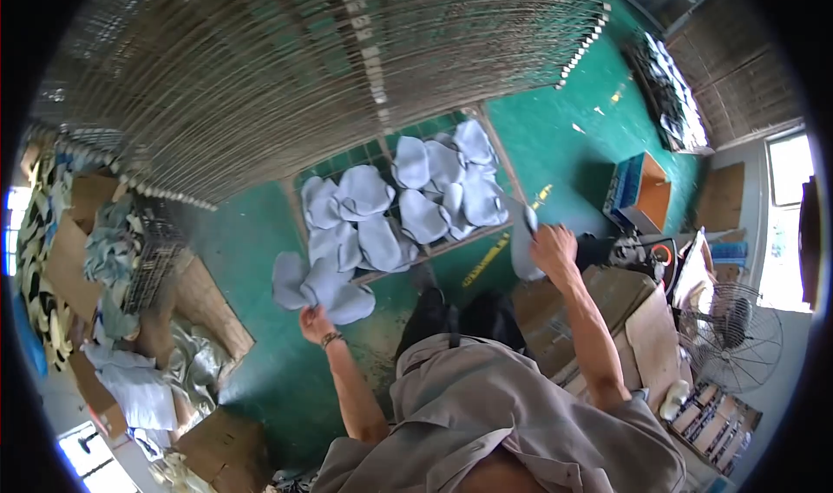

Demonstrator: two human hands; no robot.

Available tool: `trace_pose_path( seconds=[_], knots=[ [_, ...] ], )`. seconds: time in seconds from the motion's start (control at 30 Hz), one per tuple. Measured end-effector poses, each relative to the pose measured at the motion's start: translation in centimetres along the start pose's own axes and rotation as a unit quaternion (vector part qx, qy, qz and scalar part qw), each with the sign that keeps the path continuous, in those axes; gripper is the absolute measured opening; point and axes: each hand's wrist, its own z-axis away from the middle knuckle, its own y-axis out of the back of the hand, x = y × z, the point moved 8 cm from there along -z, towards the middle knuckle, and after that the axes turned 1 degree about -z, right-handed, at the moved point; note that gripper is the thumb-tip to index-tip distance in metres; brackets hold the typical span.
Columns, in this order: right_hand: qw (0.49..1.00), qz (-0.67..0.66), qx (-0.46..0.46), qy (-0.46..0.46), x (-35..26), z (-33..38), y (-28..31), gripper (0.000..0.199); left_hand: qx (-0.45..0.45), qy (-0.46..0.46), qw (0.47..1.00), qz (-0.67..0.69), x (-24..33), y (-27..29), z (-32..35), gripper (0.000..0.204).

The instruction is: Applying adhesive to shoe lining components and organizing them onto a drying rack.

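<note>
Landmark: the wire-grid rack shelf (486, 129) that slopes across the green floor (573, 146) ahead of the person.

Left hand (315, 324): closed on the near edge of a fan of pale grey foam pieces (317, 287), sole-shaped; about three in the fan, though overlap hides the exact count. This bunch hangs just off the near left corner of the shelf, its long axis running left to right.

Right hand (553, 248): closed on one single grey piece (521, 241), held edge-on just beyond the near right corner of the shelf, its long axis pointing down and towards the person.

Pieces laid on the shelf (425, 194): roughly ten to twelve, overlapping in two loose rows; an exact count cannot be made. They lie forward of both hands and between them. The left hand's bunch touches or nearly touches the nearest laid pieces, so the left hand is the closer; the right hand stands slightly apart from the right end of the rows.

Other items: one floor fan (731, 337) far right of the shelf; one open box (642, 194) right of it.
</note>
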Motion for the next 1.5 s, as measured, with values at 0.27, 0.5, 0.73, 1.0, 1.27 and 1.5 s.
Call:
trace_pose_path(
  seconds=[0.27, 0.5, 0.73, 1.0, 1.27, 1.5],
  knots=[
    [0.986, 0.009, -0.033, 0.166, -13.5, -14.8, 2.5, 0.044, 0.130, 0.109, 0.984, -0.061, 0.6, 5.8, 3.8, 0.045],
    [0.959, -0.027, -0.084, 0.269, -19.7, -26.8, -2.3, 0.097, 0.201, 0.103, 0.974, 0.018, 4.3, 10.5, 10.5, 0.048],
    [0.972, -0.016, -0.057, 0.229, -20.0, -34.0, -7.2, 0.092, 0.242, 0.174, 0.954, -0.031, 9.5, 8.4, 14.8, 0.050],
    [0.929, 0.029, -0.283, 0.237, -12.4, -21.8, -23.3, 0.092, 0.197, 0.179, 0.963, -0.044, 12.5, 2.6, 14.0, 0.049],
    [0.929, 0.063, -0.353, 0.089, -4.9, -16.3, -26.8, 0.040, 0.092, 0.195, 0.976, -0.040, 10.5, -3.3, 12.2, 0.051],
    [0.949, -0.023, -0.312, -0.026, 0.2, -15.7, -25.8, 0.035, 0.036, 0.210, 0.977, -0.026, 7.9, -9.1, 10.8, 0.045]
  ],
)
